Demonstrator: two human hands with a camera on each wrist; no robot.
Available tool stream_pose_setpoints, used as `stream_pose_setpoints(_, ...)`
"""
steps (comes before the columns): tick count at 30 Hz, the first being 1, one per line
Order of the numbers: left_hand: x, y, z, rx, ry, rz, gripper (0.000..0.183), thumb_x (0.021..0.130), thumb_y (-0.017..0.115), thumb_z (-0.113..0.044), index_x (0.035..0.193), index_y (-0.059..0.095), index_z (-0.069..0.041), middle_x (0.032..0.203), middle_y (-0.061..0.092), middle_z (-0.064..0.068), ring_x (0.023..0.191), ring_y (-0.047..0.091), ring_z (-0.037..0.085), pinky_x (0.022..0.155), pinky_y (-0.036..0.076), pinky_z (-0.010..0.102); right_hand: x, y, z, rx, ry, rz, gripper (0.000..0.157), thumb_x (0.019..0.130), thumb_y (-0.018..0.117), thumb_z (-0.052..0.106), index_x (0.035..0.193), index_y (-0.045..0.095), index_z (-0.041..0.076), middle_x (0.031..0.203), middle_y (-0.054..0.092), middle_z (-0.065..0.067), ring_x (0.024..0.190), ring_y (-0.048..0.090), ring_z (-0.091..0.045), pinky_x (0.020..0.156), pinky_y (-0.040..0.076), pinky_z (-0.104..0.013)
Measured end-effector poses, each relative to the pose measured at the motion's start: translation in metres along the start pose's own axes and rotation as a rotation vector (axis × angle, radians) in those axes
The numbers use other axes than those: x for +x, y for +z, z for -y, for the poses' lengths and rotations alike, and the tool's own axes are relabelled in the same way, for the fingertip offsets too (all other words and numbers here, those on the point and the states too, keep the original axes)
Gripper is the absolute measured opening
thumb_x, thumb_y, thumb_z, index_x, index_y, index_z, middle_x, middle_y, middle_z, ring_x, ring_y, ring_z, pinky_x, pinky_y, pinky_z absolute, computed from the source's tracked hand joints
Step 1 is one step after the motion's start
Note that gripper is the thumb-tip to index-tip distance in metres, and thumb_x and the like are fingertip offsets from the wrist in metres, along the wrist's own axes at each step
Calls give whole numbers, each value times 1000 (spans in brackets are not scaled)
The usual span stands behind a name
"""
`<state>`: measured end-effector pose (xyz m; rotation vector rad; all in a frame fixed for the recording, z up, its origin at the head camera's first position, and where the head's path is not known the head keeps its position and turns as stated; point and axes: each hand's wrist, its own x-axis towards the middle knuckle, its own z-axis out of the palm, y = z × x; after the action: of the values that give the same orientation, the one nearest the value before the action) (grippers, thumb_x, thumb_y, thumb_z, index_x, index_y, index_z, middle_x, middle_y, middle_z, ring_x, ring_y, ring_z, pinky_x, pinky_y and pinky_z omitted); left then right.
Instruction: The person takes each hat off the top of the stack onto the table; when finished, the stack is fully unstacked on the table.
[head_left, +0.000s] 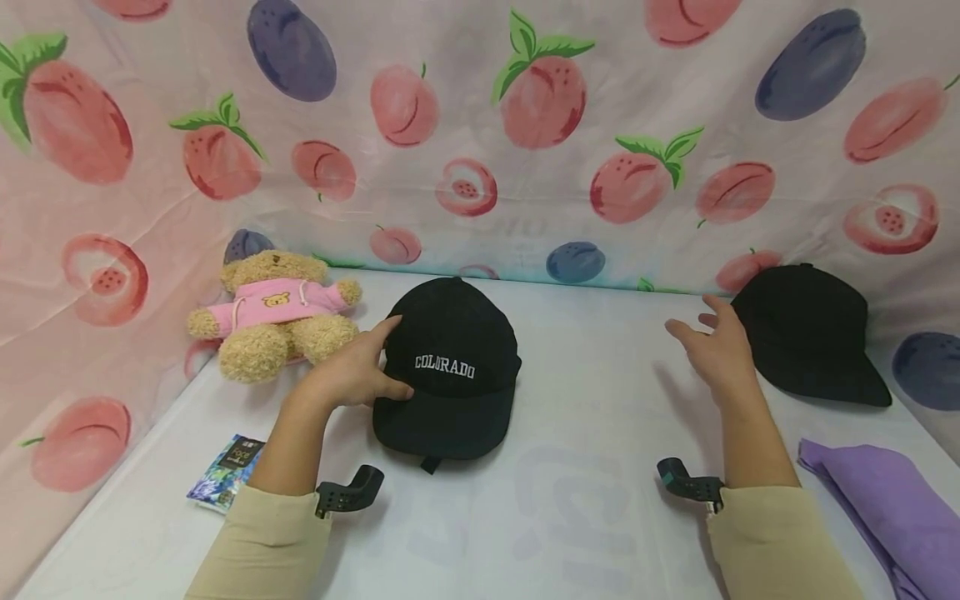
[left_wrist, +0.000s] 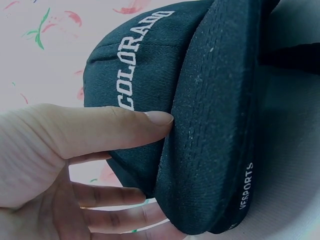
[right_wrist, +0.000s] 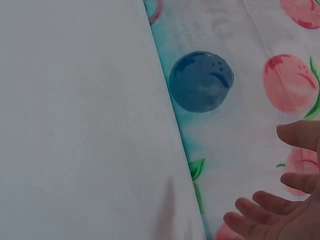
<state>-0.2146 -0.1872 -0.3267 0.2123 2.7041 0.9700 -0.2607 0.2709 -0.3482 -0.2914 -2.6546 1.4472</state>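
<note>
A black baseball cap (head_left: 450, 425) with white COLORADO lettering stands at the middle of the table, brim toward me. My left hand (head_left: 356, 367) holds its left side. In the left wrist view the thumb (left_wrist: 120, 127) lies across the front near the brim seam, while the other fingers (left_wrist: 125, 220) reach around the side and under the brim edge. My right hand (head_left: 716, 346) hovers with fingers spread and nothing in them, just left of a second, plain black cap (head_left: 810, 333). In the right wrist view that hand (right_wrist: 280, 205) shows loose, parted fingers.
A teddy bear (head_left: 277, 308) in a pink top sits at the back left. Beside my left forearm lies a small blue-patterned packet (head_left: 228, 471). A folded purple cloth (head_left: 892, 517) is at the right edge. Fruit-printed curtain (head_left: 465, 100) encloses the white table (head_left: 600, 400).
</note>
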Motion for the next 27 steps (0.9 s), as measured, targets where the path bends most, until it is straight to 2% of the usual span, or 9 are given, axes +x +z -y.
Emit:
stream_pose_setpoints(6, -1, -1, 0, -11, -6, 5, 110, 83, 85, -19, 166, 15, -10, 163, 31, 30, 124, 57, 41, 71, 62, 35, -4, 9, 9, 26, -31, -25, 82, 103, 58, 40, 167, 13, 14, 168, 26, -24, 148, 39, -46, 114, 39, -63)
stream_pose_setpoints(15, -2, -1, -2, -16, -6, 5, 110, 83, 85, -18, 166, 15, -9, 163, 31, 30, 125, 56, 41, 71, 62, 35, -8, 13, 16, 57, -36, 2, 81, 103, 59, 42, 167, 15, 19, 167, 30, -21, 148, 40, -43, 115, 40, -60)
stream_pose_setpoints(20, -2, -1, -2, -20, -5, 8, 110, 83, 85, -18, 166, 14, -9, 163, 31, 30, 127, 55, 42, 71, 62, 35, -12, 16, 22, 68, -45, 31, 84, 102, 60, 47, 167, 15, 22, 167, 31, -20, 145, 44, -42, 114, 42, -59)
stream_pose_setpoints(27, -2, 0, -1, -17, 2, 8, 110, 83, 85, -18, 166, 14, -9, 162, 32, 31, 124, 57, 41, 71, 62, 35, -17, 20, 28, 66, -94, 104, 83, 102, 61, 44, 167, 16, 19, 165, 33, -24, 144, 45, -46, 113, 42, -60)
